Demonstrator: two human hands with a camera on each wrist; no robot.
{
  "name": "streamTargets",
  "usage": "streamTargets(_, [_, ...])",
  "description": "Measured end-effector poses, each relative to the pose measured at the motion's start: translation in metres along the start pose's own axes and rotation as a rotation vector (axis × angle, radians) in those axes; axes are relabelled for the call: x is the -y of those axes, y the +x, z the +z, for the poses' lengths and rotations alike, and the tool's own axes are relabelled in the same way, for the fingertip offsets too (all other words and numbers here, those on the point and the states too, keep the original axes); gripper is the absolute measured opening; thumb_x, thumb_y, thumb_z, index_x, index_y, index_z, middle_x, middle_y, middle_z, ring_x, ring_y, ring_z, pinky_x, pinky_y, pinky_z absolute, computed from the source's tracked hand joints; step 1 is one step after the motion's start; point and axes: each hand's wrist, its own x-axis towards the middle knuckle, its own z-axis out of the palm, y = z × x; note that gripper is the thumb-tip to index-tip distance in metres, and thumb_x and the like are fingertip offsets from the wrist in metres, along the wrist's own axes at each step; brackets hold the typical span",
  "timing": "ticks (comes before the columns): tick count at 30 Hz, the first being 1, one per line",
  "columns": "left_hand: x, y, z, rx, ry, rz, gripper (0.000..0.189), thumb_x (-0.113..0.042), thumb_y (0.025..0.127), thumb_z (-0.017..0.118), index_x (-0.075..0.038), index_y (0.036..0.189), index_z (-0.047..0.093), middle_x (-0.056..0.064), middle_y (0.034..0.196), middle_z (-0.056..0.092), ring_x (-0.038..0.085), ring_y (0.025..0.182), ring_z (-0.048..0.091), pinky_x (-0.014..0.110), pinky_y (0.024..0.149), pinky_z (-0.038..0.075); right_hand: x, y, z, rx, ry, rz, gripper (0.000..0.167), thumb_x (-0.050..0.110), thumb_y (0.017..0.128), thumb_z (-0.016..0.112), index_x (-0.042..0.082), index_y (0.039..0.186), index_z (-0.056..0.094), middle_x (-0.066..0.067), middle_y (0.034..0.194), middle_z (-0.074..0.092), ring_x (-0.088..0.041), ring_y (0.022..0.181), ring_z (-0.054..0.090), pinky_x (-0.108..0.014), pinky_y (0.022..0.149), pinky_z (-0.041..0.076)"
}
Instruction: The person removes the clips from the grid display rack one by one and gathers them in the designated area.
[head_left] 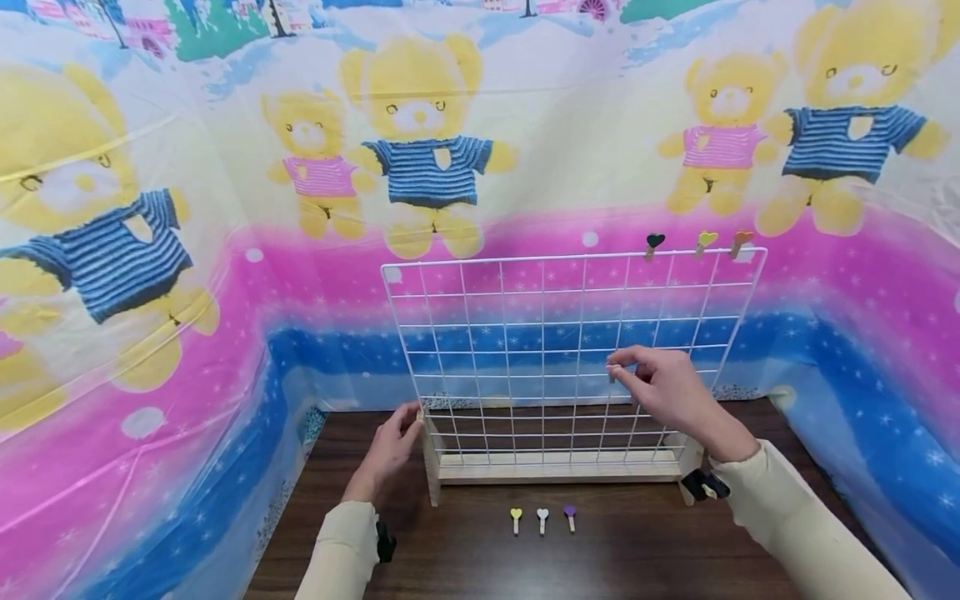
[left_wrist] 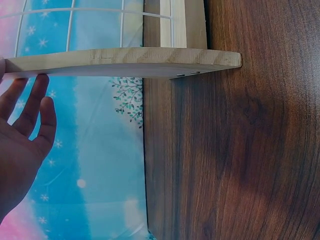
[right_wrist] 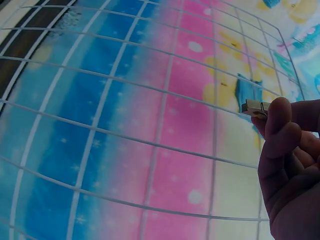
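A white wire grid (head_left: 525,333) stands upright in a wooden base (head_left: 558,473) on the dark table. My left hand (head_left: 393,437) is at the stand's left wooden side piece (left_wrist: 125,60), holding it near its upper end between fingers and thumb; only the thumb's edge shows in the left wrist view. In front of the grid, my right hand (head_left: 667,387) pinches a small wooden clothespin (right_wrist: 256,108), its far part hidden by the fingers. On the grid's top wire sit a dark green heart clothespin (head_left: 655,242), a yellow one (head_left: 706,241) and an orange one (head_left: 742,241).
Before the base lie three heart clothespins in a row: yellow (head_left: 516,520), white (head_left: 542,521) and purple (head_left: 571,518). A cloth (head_left: 450,225) printed with bears hangs behind the table and along both sides.
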Motion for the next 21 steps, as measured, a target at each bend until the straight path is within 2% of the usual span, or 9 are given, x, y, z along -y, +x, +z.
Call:
streamTargets(9, [0.0,0.001,0.0,-0.008,0.007,0.002,0.036,-0.019,0.1,0.049,-0.014,0.136,0.048,0.011,0.123,0.058,0.026,0.114,0.053,0.048,0.091,0.044,-0.025,-0.024,0.03,0.085,0.05,0.007,0.013,0.024,0.094,0.061,0.018,0.103,0.068,0.012,0.055,0.049,-0.005,0.043,0.042,-0.025,0.04,0.037])
streamTargets(13, [0.0,0.0,0.0,0.0,0.003,-0.006,0.036,-0.02,0.101,0.048,-0.015,0.137,0.048,0.011,0.123,0.057,0.026,0.114,0.052,0.048,0.091,0.044,-0.033,-0.035,0.044,0.135,0.075,0.027,0.011,0.024,0.094,0.062,0.02,0.102,0.068,0.013,0.065,0.054,-0.004,0.047,0.044,-0.025,0.043,0.04])
streamTargets(17, [0.001,0.0,0.0,0.004,-0.003,-0.013,0.037,-0.022,0.101,0.048,-0.016,0.137,0.047,0.011,0.124,0.056,0.027,0.115,0.051,0.049,0.092,0.043,-0.041,-0.045,0.057,0.15,0.059,0.029,0.009,0.021,0.092,0.065,0.021,0.1,0.068,0.012,0.08,0.059,-0.004,0.054,0.046,-0.024,0.049,0.042])
streamTargets(21, [0.002,0.0,0.001,-0.008,0.019,0.019,0.037,-0.023,0.101,0.048,-0.013,0.137,0.047,0.012,0.122,0.057,0.029,0.113,0.052,0.05,0.089,0.045,-0.05,-0.056,0.074,0.159,0.033,0.006,0.007,0.02,0.09,0.067,0.023,0.096,0.068,0.013,0.091,0.06,-0.001,0.06,0.047,-0.023,0.053,0.043])
